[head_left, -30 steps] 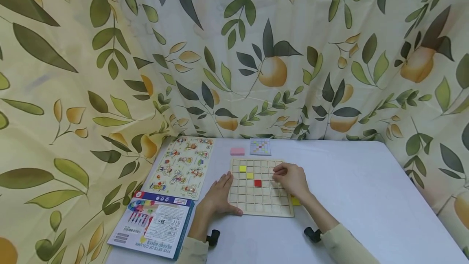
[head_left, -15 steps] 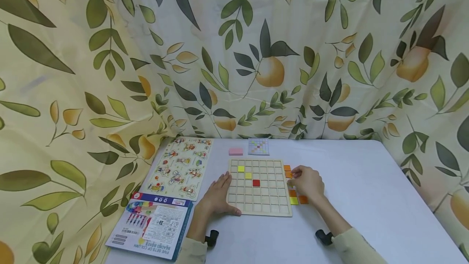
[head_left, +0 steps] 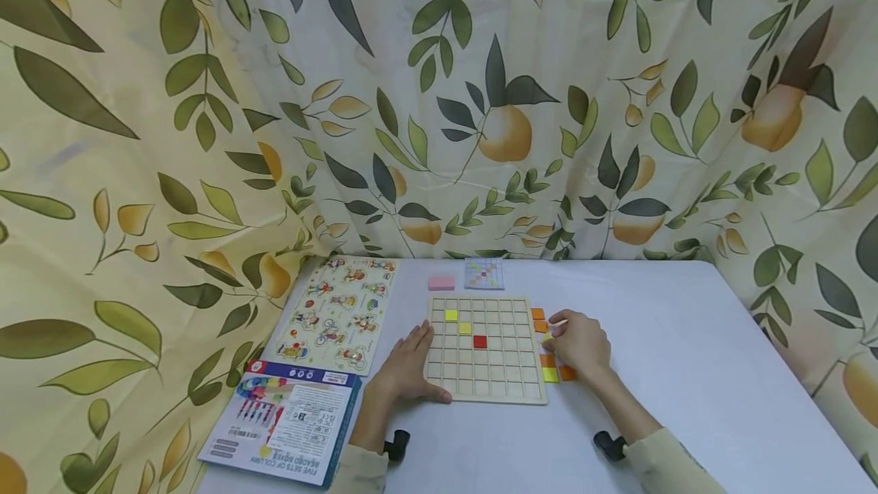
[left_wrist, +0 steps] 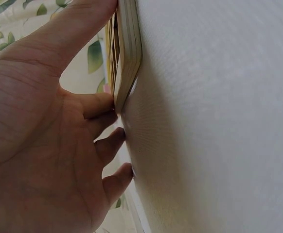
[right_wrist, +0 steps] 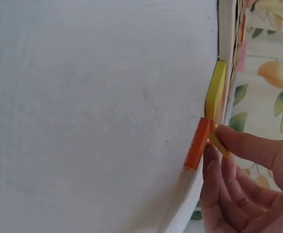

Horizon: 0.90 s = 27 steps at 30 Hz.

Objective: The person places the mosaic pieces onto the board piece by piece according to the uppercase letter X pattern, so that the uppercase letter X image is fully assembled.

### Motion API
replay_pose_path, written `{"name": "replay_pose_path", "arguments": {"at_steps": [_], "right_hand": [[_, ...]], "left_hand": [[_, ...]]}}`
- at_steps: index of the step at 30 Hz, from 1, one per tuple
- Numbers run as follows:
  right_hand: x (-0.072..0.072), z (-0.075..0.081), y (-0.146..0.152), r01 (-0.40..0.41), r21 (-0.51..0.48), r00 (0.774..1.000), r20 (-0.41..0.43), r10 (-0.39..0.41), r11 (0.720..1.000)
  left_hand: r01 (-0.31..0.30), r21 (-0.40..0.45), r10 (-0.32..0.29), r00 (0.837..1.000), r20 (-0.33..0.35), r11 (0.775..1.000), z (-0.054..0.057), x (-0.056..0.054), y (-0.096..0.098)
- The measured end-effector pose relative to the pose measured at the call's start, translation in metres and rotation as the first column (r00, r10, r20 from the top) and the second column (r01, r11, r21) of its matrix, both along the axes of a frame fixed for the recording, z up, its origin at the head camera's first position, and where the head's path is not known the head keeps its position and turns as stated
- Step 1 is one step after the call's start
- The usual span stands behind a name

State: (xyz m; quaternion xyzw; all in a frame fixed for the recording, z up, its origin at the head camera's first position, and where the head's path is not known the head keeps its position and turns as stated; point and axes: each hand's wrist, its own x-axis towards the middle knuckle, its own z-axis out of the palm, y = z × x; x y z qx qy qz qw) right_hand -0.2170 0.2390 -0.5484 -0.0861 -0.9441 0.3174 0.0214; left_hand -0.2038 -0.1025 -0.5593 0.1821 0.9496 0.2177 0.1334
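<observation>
A wooden grid board (head_left: 454, 387) lies on the white table, with two yellow tiles (head_left: 451, 315) and a red tile (head_left: 480, 341) in its squares. My left hand (head_left: 406, 370) rests against the board's left edge, fingers extended, thumb at the front corner. Just off the board's right edge, my right hand (head_left: 583, 341) pinches a small yellow tile (right_wrist: 220, 144) between thumb and fingertips. Around that hand lie loose orange tiles (head_left: 538, 314) and another yellow tile (head_left: 551, 376); an orange one (right_wrist: 197, 145) sits close to the fingertips in the right wrist view.
Behind the board are a pink block (head_left: 441, 283) and a small pattern card (head_left: 484, 274). To the left lie a sheet of cartoon figures (head_left: 336, 319) and a boxed set (head_left: 281, 421). A leaf-and-fruit curtain (head_left: 439, 120) hangs around the table.
My right hand has moved right, from over the board's right columns to the loose tiles, uncovering several of them. A yellow tile now shows at its fingertips. My left hand stays put.
</observation>
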Motion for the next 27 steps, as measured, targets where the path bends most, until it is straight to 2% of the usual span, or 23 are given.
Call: {"name": "replay_pose_path", "arguments": {"at_steps": [4,9,14,18,27], "right_hand": [[0.0,0.003,0.003,-0.005,-0.034,0.999,-0.045,0.004,0.999],[-0.003,0.004,0.001,-0.074,-0.128,0.992,-0.115,0.059,0.989],[-0.005,0.005,-0.007,-0.149,-0.246,0.987,-0.094,0.13,0.958],[-0.006,0.007,-0.015,-0.178,-0.272,0.983,-0.085,0.161,0.946],[-0.007,0.008,-0.035,-0.249,-0.286,0.967,-0.12,0.223,0.925]], "left_hand": [[0.001,-0.01,-0.001,1.0,-0.001,1.0,-0.001,0.0,0.0],[-0.002,-0.015,0.002,1.0,-0.008,1.0,0.0,0.0,0.0],[0.001,-0.002,-0.001,1.0,-0.007,1.0,0.0,-0.001,0.001],[0.006,-0.001,-0.006,1.0,-0.01,1.0,-0.002,-0.002,0.001],[-0.002,-0.009,0.002,1.0,-0.007,1.0,-0.002,-0.002,0.0]]}}
